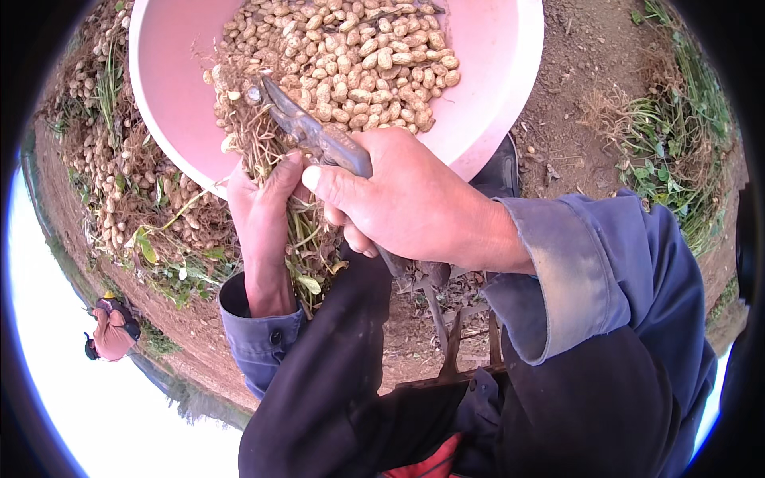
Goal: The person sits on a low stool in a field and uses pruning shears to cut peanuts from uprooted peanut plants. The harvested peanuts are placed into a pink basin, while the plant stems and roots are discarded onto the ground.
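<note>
My left hand (266, 197) grips a bundle of peanut plants (260, 134) just below its roots, with leafy stems hanging down past my wrist. A few pods cling among the roots over the near left rim of a pink basin (490, 77). In my right hand (412, 197) is a pair of metal shears (317, 134), its blades pointing up and left against the roots. The fingers wrap the handles, and their ends stick out below my palm. Loose unshelled peanuts (358, 66) are heaped in the basin, partly hidden behind the roots and shears.
Pulled peanut plants with pods (125, 173) lie piled left of the basin. Leafy stems (675, 137) lie on the soil at right. A shoe (505, 164) is by the basin's near right side. Another person (113, 328) is bent over in the field far left.
</note>
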### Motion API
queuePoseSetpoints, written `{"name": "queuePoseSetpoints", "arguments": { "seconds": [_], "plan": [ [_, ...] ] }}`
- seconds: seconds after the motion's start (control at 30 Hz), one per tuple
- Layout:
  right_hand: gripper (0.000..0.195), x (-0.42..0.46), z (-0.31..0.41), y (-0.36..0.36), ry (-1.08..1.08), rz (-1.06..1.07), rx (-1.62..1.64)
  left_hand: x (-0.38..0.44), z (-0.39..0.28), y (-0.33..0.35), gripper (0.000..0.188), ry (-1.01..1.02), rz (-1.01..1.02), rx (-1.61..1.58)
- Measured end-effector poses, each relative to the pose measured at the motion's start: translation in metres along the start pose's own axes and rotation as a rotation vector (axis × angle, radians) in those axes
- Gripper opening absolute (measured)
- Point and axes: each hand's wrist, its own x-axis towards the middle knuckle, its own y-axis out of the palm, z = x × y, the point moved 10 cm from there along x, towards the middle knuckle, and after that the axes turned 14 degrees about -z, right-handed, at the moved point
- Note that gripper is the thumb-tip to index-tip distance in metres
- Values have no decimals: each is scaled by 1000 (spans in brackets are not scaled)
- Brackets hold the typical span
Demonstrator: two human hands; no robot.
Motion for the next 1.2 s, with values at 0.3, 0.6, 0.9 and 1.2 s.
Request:
{"name": "queuePoseSetpoints", "arguments": {
  "seconds": [0.3, 0.6, 0.9, 1.2],
  "plan": [
    [32, 6, 10, -19, -119, -182, 67, -4, -3, -5, 14, -8, -27, -37],
    [21, -9, -1, -10, 16, 103, -79, -4, -7, -11, 19, 20, -32, -30],
    [23, -21, -26, -4, 166, 270, -286, -9, -9, -9, 19, -24, -36, -18],
    [28, -8, -26, -2, 108, 197, -248, -11, 0, -4, 17, 14, -31, 128]
  ]
}}
